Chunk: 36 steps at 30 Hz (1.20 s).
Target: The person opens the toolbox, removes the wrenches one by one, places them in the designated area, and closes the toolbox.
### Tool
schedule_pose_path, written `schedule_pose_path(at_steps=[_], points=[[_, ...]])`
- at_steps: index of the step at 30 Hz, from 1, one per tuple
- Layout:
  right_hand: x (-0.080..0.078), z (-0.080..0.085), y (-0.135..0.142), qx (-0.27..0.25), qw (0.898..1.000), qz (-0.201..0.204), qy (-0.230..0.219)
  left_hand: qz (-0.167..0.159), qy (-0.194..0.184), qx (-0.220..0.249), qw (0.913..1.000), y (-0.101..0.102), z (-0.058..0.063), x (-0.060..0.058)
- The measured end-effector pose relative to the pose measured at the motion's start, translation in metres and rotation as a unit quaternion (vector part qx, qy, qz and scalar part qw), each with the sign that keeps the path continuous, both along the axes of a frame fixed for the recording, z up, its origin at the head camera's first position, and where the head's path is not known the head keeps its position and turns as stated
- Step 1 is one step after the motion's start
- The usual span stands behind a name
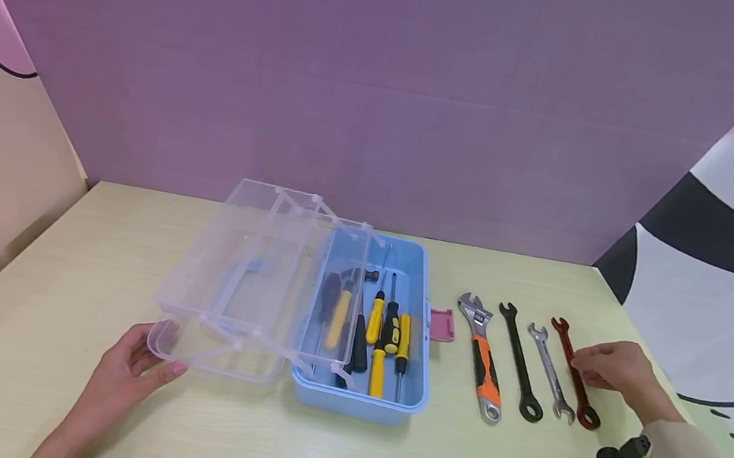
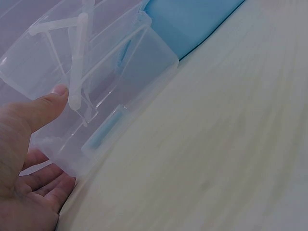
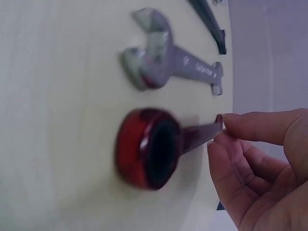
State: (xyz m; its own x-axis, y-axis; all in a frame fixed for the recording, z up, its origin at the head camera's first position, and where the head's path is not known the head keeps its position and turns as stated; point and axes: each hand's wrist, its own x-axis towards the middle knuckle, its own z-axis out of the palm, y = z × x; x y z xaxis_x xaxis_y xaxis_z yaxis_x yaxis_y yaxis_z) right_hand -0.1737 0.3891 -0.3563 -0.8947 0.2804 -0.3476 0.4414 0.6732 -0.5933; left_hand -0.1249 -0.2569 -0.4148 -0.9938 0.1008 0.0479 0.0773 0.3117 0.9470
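My right hand (image 1: 618, 368) pinches the shaft of a red wrench (image 1: 577, 378) between thumb and fingers. Close up in the right wrist view, the wrench's ring end (image 3: 148, 148) points toward the camera. At the left, my left hand (image 1: 122, 375) holds the near outer corner of a clear plastic lid (image 1: 253, 261), thumb and fingers on either side of it. This lid is swung out to the left of a light blue toolbox (image 1: 355, 408). Inside the box lie several yellow-and-black screwdrivers (image 1: 404, 337) and a black-handled hammer (image 1: 361, 343), partly seen through the lid.
Left of the red wrench lie a silver wrench (image 1: 552, 370), a black wrench (image 1: 520, 358) and an orange-handled adjustable wrench (image 1: 486, 362) in a row. A pink latch (image 1: 442, 325) sticks out from the box's right side. A purple backdrop stands behind the table.
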Motion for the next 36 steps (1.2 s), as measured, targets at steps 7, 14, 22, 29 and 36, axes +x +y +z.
schedule_pose_path(at_steps=[7,14,22,29,36], points=[[-0.002,0.008,-0.01,-0.021,0.999,0.032,0.026,0.006,0.002,-0.009,0.9999,0.0,0.002,0.001],[-0.003,0.01,-0.018,-0.055,0.997,0.034,0.052,0.005,0.008,-0.014,0.9999,0.002,0.002,0.001],[-0.004,0.014,-0.04,-0.08,0.994,0.051,0.062,0.008,0.014,-0.016,0.9997,0.002,0.001,0.001],[-0.006,0.011,-0.055,-0.101,0.991,0.062,0.061,0.008,0.01,-0.009,0.9999,0.001,-0.001,0.001],[-0.007,0.007,-0.07,-0.118,0.988,0.073,0.066,0.009,0.005,-0.005,0.9999,0.001,-0.001,0.0]])
